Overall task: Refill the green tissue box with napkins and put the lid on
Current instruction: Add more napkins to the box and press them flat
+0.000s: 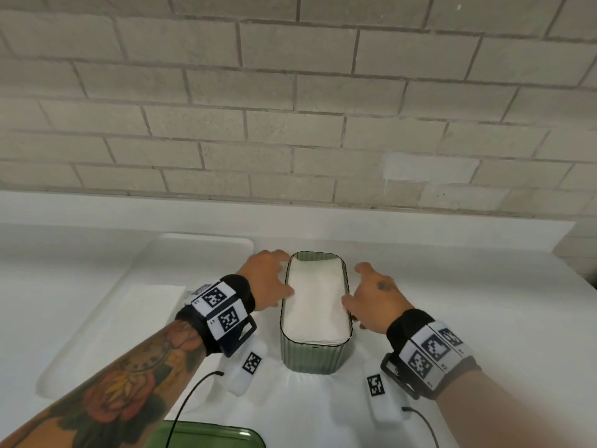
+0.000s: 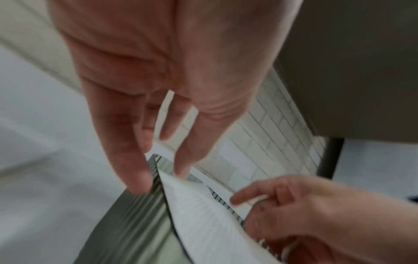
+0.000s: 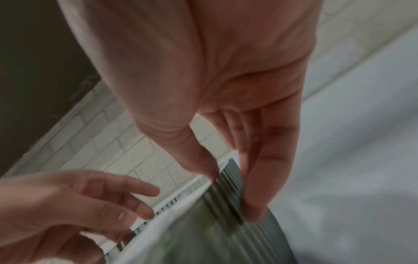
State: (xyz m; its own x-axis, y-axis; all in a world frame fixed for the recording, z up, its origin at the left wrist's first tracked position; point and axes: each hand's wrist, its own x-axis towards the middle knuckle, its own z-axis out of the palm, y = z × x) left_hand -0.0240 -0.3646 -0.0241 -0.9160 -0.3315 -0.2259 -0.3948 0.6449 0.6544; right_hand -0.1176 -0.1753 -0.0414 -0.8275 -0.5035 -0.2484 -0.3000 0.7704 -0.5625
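We read no brand or lettering anywhere; the only markings are black-and-white square code tags on the wrist bands (image 1: 223, 310) of both arms. Our left hand (image 1: 266, 281) sits against the left long side of the ribbed translucent green tissue box (image 1: 310, 358), fingers spread and relaxed, thumb tip at the rim over the paper, gripping nothing. Our right hand (image 1: 374, 297) mirrors it on the right long side, fingers loosely extended down the ribbed wall, thumb at the rim, likewise holding nothing. The box stands upright near the middle of the white worktop (image 1: 484, 302), open-topped, rounded at its corners, and filled to the rim with a stack of white folded napkins (image 1: 315, 299). A flat green lid with rounded corners (image 1: 206, 436) lies apart at the front edge of the worktop. A white rectangular tray (image 1: 106, 305) lies toward the left edge, a loose white napkin sheet (image 1: 151, 295) on it.
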